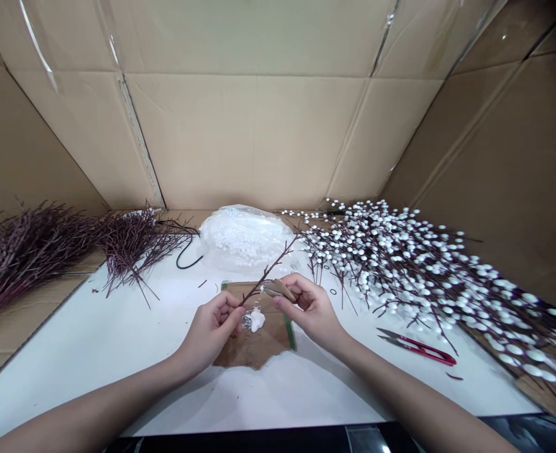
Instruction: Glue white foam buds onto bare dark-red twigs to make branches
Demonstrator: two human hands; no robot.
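Between thumb and fingers, my left hand (219, 324) grips the lower end of a thin brown twig (269, 272), which slants up to the right. My right hand (309, 305) pinches a small flat piece of cardboard (278, 289), its tip close to the twig; whether they touch I cannot tell. Below both hands lies a brown cardboard sheet (271, 343) with green edges. A blob of white paste (257, 319) sits on it beside a shiny silvery patch.
A clear bag of small white pieces (240, 236) stands behind. Bare brown twigs (131, 245) lie left, with a larger bundle (27, 251) beyond. White-budded branches (400, 258) spread right, near red-handled snips (419, 347). Cardboard walls (254, 138) enclose the white table (141, 352).
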